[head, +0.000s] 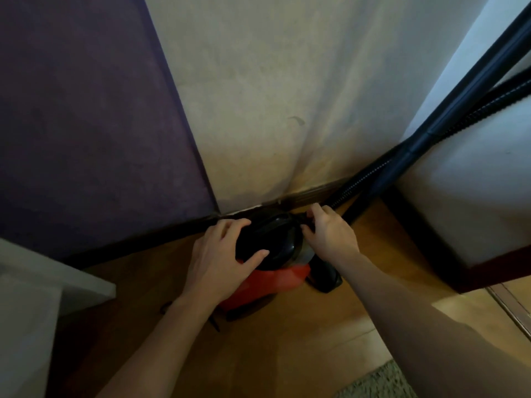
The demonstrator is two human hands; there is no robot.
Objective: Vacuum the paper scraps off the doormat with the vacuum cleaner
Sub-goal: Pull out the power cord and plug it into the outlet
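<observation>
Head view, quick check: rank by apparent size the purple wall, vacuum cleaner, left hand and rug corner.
1. purple wall
2. vacuum cleaner
3. left hand, close behind: it hides part of the vacuum cleaner
4. rug corner, cut off by the frame edge

The red-and-black canister vacuum cleaner (270, 239) is set on the wooden plank floor (287, 340) in the far corner, with the purple wall (86, 124) at its left and the white box-shaped cabinet (474, 182) at its right. The black ribbed hose (344, 193) is led from it up to the far right. The shaggy pale mat (379, 383) is laid at the near right.
</observation>
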